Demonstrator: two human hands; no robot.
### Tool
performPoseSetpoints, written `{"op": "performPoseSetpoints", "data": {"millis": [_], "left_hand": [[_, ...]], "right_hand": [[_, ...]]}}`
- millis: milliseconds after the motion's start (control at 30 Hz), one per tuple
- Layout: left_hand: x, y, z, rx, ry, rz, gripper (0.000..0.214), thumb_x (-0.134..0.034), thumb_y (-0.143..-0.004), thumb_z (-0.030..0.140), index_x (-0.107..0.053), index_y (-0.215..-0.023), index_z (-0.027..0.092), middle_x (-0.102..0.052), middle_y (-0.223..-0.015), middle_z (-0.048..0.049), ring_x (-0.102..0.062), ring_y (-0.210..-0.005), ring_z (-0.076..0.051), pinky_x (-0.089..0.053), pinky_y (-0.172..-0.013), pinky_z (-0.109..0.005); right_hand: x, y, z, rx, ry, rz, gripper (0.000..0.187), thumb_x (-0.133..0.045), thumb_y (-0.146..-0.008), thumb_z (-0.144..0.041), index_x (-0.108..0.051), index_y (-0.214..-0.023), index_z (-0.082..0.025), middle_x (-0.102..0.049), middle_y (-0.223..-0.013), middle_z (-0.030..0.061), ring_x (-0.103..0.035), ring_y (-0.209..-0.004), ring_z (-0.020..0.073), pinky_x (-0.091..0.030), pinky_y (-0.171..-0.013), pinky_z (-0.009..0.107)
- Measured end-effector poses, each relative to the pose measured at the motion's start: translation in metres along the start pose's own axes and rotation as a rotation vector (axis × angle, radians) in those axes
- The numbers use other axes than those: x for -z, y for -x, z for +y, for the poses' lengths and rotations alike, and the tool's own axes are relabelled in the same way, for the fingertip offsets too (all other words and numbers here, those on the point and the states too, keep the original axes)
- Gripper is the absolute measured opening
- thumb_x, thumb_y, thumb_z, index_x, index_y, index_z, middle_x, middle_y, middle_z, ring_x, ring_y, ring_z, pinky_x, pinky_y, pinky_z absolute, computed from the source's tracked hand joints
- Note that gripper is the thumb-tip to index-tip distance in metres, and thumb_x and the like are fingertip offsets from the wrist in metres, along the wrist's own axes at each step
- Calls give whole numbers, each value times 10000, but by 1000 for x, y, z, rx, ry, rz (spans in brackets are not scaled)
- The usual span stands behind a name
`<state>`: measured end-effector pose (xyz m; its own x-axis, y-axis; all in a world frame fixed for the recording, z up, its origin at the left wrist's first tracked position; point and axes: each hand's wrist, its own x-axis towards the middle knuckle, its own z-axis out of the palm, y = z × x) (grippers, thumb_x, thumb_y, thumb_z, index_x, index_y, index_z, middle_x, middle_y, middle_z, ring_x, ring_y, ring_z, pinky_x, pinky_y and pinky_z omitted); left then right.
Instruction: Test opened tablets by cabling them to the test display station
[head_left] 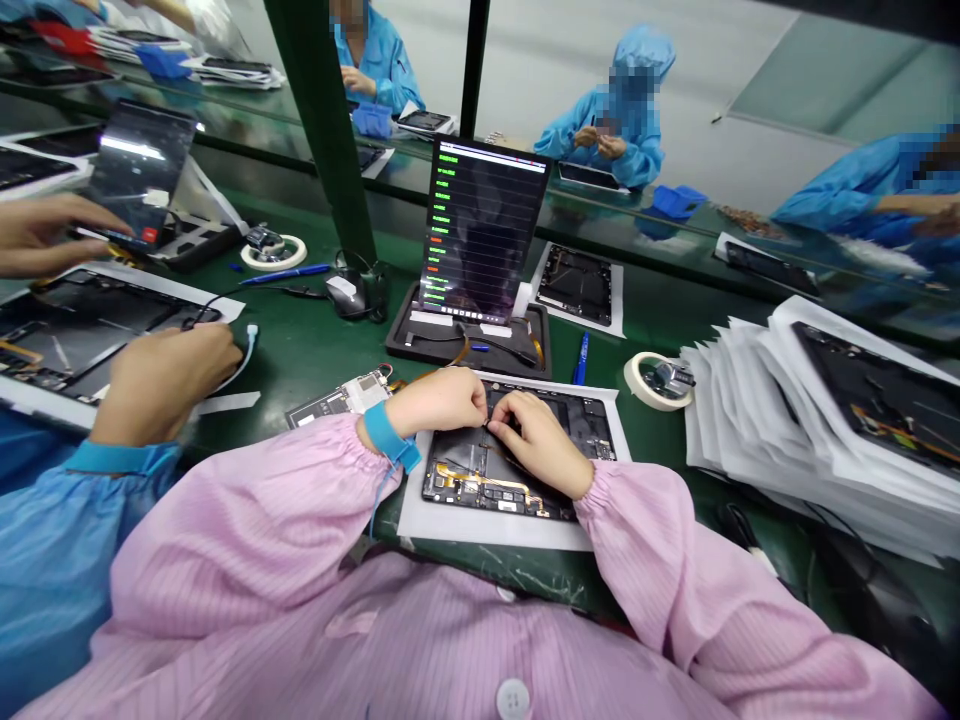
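Observation:
An opened tablet chassis, black with an orange flex cable along its near side, lies on a white sheet before me. Over its middle, my left hand has its fingers pinched together; a blue wrist strap circles that wrist. My right hand is closed too, thumb against fingers, its tips nearly touching the left ones. Whatever they pinch is too small to make out. Left of the chassis, a circuit board with wires lies partly behind my left forearm.
A lit screen with lines of text stands in a black holder. Rightward are a blue pen, a tape roll and a stack of sheeted chassis. A co-worker's hands work close by on the left.

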<state>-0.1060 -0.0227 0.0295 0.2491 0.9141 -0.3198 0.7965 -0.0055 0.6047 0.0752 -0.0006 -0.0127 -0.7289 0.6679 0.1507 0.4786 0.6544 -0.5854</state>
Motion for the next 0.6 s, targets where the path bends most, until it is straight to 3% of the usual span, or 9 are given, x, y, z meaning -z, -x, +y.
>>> {"op": "performPoseSetpoints", "data": {"millis": [400,600], "left_hand": [[-1,1,0,-23,-14,-4,175,-557,-655,220,-707,-725,164,-682,-664,-16,-558,-593,-125,-372,-533,-211],[-1,1,3,-39,-24,20,240,-618,-674,379,-702,-688,155,-663,-622,-23,-530,-568,-125,-356,-517,-216]], "right_hand": [[0,0,0,2,8,0,118,-619,-852,-145,-524,-803,-196,-555,-816,-3,-491,-800,175,-350,-729,293],[0,1,1,7,13,7,119,-624,-836,-135,-528,-799,-194,-551,-809,0,-495,-794,175,-355,-729,296]]}}
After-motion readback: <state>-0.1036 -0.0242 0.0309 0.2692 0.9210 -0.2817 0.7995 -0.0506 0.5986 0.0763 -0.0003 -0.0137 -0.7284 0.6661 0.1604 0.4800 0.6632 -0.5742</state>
